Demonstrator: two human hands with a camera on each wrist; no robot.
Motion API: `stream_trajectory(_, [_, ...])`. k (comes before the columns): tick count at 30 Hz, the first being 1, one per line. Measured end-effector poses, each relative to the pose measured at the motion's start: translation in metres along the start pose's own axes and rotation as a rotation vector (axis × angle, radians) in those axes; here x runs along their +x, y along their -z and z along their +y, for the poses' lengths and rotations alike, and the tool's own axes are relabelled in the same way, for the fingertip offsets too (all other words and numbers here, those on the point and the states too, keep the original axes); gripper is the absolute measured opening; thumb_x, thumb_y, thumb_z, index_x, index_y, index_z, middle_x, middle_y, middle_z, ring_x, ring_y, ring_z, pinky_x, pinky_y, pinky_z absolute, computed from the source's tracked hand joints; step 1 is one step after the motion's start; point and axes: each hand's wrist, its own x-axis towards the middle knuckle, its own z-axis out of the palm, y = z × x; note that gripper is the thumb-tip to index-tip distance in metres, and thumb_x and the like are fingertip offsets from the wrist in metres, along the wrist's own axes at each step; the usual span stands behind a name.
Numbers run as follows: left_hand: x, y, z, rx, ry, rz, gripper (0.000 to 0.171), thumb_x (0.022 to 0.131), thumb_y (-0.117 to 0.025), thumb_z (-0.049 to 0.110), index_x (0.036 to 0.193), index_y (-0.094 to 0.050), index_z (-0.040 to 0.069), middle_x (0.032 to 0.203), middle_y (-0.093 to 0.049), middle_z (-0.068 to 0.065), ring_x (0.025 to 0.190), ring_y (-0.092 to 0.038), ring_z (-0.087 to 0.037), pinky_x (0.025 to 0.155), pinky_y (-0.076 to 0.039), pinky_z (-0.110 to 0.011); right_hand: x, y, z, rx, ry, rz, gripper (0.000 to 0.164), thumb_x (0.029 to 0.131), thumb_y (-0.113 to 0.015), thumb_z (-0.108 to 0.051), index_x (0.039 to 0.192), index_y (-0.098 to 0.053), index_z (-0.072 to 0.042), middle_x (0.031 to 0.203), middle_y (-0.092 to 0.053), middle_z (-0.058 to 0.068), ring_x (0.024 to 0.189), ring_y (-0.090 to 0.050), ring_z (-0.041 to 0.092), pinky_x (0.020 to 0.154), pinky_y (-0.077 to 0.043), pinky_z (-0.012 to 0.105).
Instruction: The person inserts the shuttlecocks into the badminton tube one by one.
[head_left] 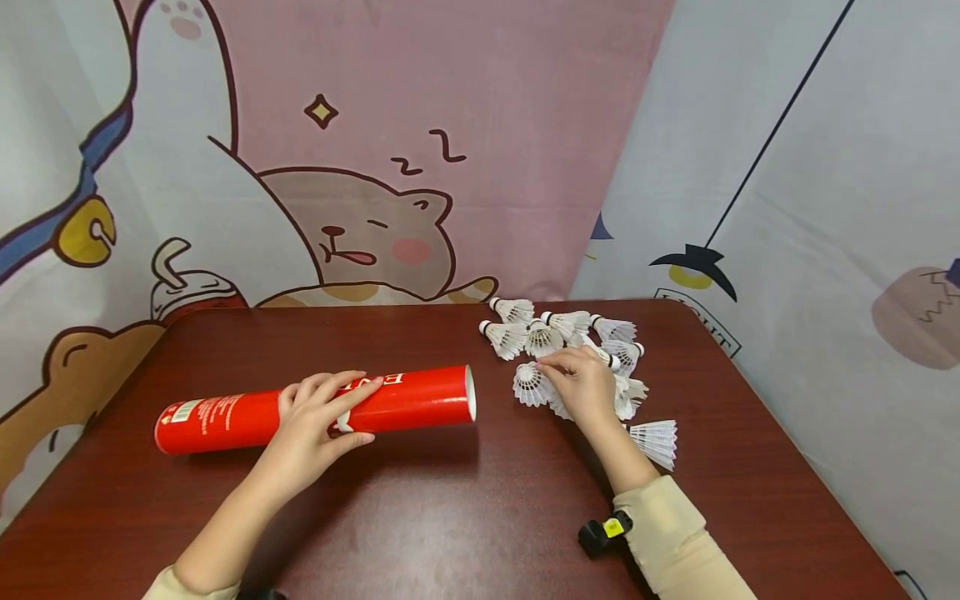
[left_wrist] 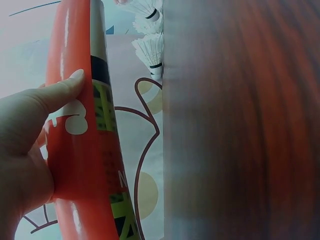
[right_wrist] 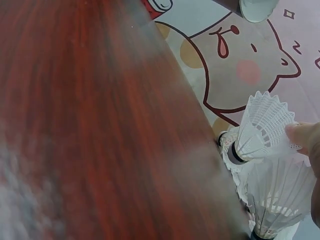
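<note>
A long red shuttlecock tube [head_left: 420,400] lies across my left hand [head_left: 315,425], which grips it around the middle. Its right end, white inside and uncovered, is tilted up off the table and faces the shuttlecocks. My right hand [head_left: 588,387] pinches the skirt edge of a white shuttlecock [right_wrist: 265,127] between thumb and fingertips. In the right wrist view that shuttlecock's dark-banded cork points down and left, close over other shuttlecocks. More white shuttlecocks [head_left: 504,337] lie in a loose cluster behind and around my right hand, partly hidden by it.
One shuttlecock [head_left: 656,442] lies apart, to the right of my right forearm. The brown wooden table [head_left: 450,525] ends at a cartoon-printed cloth [head_left: 510,150] at the back. A black wrist device [head_left: 600,533] with a yellow label sits at my right cuff.
</note>
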Motion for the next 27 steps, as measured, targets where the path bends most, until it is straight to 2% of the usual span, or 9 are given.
stream_trajectory(2, [0.0,0.0,0.0,0.002,-0.003,0.0,0.079,0.064,-0.089,0.017,0.136,-0.056,0.026,0.13,-0.052,-0.006,0.117,-0.038,-0.03,0.088,-0.019,-0.055,0.001,0.0,-0.002,0.003,0.011,0.011,0.01,0.071,-0.084,-0.008,0.078,-0.078,-0.014,0.082,-0.072,-0.001,0.071,-0.06,0.018,0.061,-0.044,0.031])
stream_trajectory(5, [0.0,0.0,0.0,0.004,-0.005,-0.001,0.079,0.064,-0.089,0.018,0.136,-0.056,0.026,0.13,-0.052,-0.006,0.117,-0.038,-0.03,0.088,-0.019,-0.055,0.002,0.001,-0.004,0.014,0.027,0.019,0.011,0.07,-0.085,-0.007,0.078,-0.078,-0.013,0.081,-0.072,0.0,0.069,-0.059,0.018,0.076,-0.047,0.032])
stream_trajectory(8, [-0.001,-0.001,0.0,0.005,-0.007,-0.003,0.079,0.064,-0.089,0.018,0.136,-0.057,0.026,0.13,-0.052,-0.006,0.117,-0.039,-0.03,0.087,-0.02,-0.055,0.003,0.002,-0.006,0.021,0.04,0.02,0.013,0.069,-0.085,-0.006,0.078,-0.078,-0.013,0.081,-0.072,0.0,0.069,-0.059,0.018,0.089,-0.044,0.035])
stream_trajectory(15, [-0.001,-0.001,-0.001,0.003,-0.008,0.003,0.079,0.064,-0.089,0.018,0.135,-0.057,0.026,0.13,-0.052,-0.005,0.117,-0.039,-0.03,0.088,-0.02,-0.054,0.006,0.008,-0.011,0.07,0.061,0.048,0.014,0.068,-0.085,-0.005,0.079,-0.078,-0.012,0.081,-0.072,0.001,0.074,-0.062,0.018,0.074,-0.045,0.031])
stream_trajectory(18, [-0.001,-0.001,0.0,0.002,-0.009,0.005,0.079,0.063,-0.089,0.017,0.135,-0.057,0.025,0.13,-0.052,-0.006,0.117,-0.039,-0.03,0.087,-0.02,-0.054,0.008,0.011,-0.015,0.14,0.035,0.061,0.013,0.069,-0.084,-0.003,0.078,-0.078,-0.01,0.081,-0.072,0.002,0.078,-0.062,0.019,0.076,-0.044,0.028])
stream_trajectory(20, [-0.001,0.0,0.0,0.002,-0.009,0.005,0.079,0.063,-0.089,0.017,0.135,-0.057,0.025,0.13,-0.052,-0.006,0.117,-0.039,-0.031,0.087,-0.02,-0.054,0.009,0.013,-0.017,0.187,0.009,0.065,0.012,0.069,-0.084,-0.002,0.078,-0.078,-0.009,0.08,-0.072,0.003,0.079,-0.061,0.018,0.07,-0.042,0.024])
stream_trajectory(22, [0.0,0.0,0.0,0.001,-0.008,0.004,0.079,0.063,-0.089,0.017,0.135,-0.057,0.025,0.13,-0.052,-0.006,0.117,-0.039,-0.03,0.087,-0.02,-0.054,0.011,0.015,-0.02,0.236,-0.019,0.062,0.012,0.07,-0.083,-0.001,0.078,-0.078,-0.008,0.08,-0.072,0.002,0.08,-0.061,0.018,0.071,-0.041,0.023])
stream_trajectory(27, [0.0,0.0,0.001,0.001,-0.003,0.002,0.079,0.063,-0.089,0.017,0.135,-0.057,0.026,0.13,-0.052,-0.007,0.117,-0.039,-0.031,0.087,-0.019,-0.054,0.014,0.02,-0.029,0.357,-0.077,0.053,0.011,0.071,-0.082,0.0,0.078,-0.078,-0.007,0.08,-0.072,0.003,0.08,-0.06,0.016,0.074,-0.042,0.027])
